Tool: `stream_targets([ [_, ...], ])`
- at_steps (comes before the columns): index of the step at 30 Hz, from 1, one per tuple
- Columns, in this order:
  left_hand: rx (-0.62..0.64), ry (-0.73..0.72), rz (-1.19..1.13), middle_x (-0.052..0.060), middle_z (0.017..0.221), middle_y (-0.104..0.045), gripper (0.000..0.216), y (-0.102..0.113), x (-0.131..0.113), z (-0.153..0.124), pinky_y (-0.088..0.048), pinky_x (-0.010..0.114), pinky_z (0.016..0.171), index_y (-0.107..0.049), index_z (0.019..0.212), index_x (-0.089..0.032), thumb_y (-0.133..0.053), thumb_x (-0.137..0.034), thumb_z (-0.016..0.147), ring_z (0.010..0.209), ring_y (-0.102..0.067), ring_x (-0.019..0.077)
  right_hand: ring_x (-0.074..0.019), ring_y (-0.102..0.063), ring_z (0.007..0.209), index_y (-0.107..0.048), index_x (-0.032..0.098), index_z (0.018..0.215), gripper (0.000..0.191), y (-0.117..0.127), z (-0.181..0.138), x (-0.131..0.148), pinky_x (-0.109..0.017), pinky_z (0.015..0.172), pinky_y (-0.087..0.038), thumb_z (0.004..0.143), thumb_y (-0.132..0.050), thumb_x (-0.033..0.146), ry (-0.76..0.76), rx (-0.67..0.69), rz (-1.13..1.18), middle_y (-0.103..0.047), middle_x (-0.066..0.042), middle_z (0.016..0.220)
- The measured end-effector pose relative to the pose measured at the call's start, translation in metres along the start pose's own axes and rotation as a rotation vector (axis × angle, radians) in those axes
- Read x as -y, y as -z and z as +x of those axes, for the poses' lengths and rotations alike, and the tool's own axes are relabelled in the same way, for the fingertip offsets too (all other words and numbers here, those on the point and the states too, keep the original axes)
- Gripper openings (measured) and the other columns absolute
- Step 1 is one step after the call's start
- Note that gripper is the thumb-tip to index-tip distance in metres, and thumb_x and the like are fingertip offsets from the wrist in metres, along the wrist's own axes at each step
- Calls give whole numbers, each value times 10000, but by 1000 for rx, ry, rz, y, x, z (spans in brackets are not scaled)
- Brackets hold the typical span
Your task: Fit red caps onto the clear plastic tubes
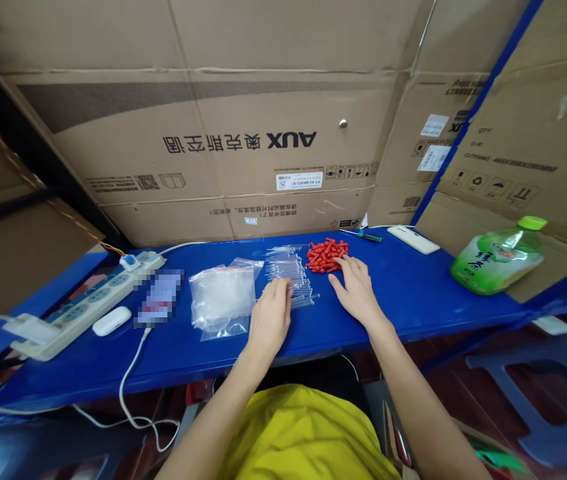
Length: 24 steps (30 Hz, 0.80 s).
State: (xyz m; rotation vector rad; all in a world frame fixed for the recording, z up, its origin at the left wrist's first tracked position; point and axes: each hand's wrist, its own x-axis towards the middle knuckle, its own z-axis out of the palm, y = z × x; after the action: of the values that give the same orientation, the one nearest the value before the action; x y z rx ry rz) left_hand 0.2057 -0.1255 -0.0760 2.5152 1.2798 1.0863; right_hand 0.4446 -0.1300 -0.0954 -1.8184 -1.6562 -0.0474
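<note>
A pile of thin clear sticks or tubes (283, 262) lies on the blue table. My left hand (271, 313) rests at the pile's near left side, fingers curled and pressed together; what they pinch, if anything, is hidden. Just to the right is a heap of small red caps (324, 253), narrow and tapered. My right hand (357, 290) reaches the heap's right edge, with thumb and fingers apart and fingertips touching or very near the red pieces. Left of the sticks, clear plastic zip bags (226, 297) lie stacked, holding something whitish.
A power strip (98, 297), a white earbud case (112, 321) and a blurred-out phone (160, 297) on a cable lie left. A green-handled screwdriver (369, 237), a pale phone (413, 239) and a green tea bottle (501, 257) are right. Cardboard (243, 107) walls the back.
</note>
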Motion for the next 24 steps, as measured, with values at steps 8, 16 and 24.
stream_targets([
  [8, 0, -30, 19, 73, 1062, -680, 216, -1, 1, 2, -520, 372, 865, -604, 1108, -209, -391, -243, 1120, 1003, -612, 247, -335, -208, 1636, -380, 226, 1650, 631, -6, 2, -5, -625, 1292, -191, 1083, -370, 502, -62, 185, -68, -390, -145, 1704],
  [16, 0, -24, -20, 65, 1065, -679, 212, 0, 0, 2, -513, 366, 877, -620, 1104, -215, -411, -248, 1119, 1017, -616, 241, -335, -322, 1575, -443, 248, 1613, 582, -14, 2, -10, -611, 1254, -270, 1069, -383, 445, -22, 121, -98, -505, -137, 1615],
  [24, 14, 4, -40, 67, 1056, -679, 231, -1, 0, 3, -521, 378, 886, -631, 1106, -215, -404, -252, 1119, 1022, -612, 244, -352, -505, 1342, -614, 284, 1460, 472, -12, 6, -10, -577, 1054, -439, 1031, -425, 336, -69, -20, 4, -624, -142, 1422],
])
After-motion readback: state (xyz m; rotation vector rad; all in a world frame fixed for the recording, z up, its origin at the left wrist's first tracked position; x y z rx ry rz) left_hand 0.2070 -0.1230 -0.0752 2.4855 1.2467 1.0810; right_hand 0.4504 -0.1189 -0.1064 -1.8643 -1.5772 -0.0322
